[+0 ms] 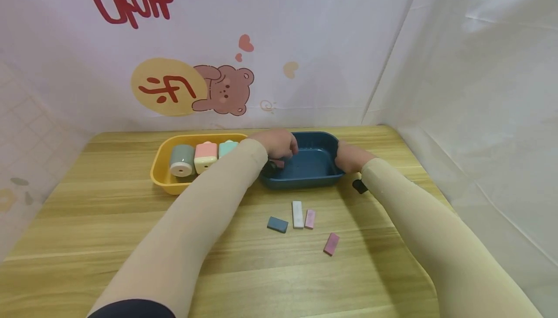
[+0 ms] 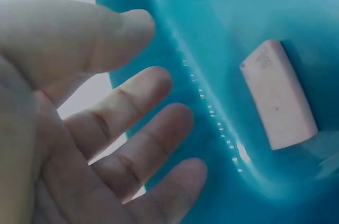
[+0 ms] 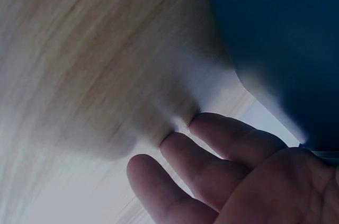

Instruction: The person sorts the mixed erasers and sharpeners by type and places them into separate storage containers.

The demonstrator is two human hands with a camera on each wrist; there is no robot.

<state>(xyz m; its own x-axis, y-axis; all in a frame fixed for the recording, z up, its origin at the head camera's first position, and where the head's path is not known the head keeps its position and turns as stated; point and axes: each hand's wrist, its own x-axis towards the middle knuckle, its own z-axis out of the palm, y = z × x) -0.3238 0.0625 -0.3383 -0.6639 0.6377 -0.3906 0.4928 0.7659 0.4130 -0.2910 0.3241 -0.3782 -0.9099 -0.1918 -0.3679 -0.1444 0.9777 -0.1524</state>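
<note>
"What were the hands doing?"

"The left hand (image 1: 272, 143) hung over the left end of the blue tray (image 1: 305, 181), near the far edge of the surface (image 1: 244, 279). Its fingers were spread and held nothing; a pink block (image 2: 280, 99) lay on the tray's floor, apart from the fingertips."

"And the right hand (image 1: 352, 157)?"

"At the tray's right end, its visible fingers loosely bent outside the wall, thumb hidden. Whether it gripped the rim couldn't be told."

"Which step, then?"

"Probably putting down or picking up that block. Picking up called for reaching in and pinching; putting down, for withdrawing toward the white block (image 1: 298, 215), nearer the surface's near edge."
</note>
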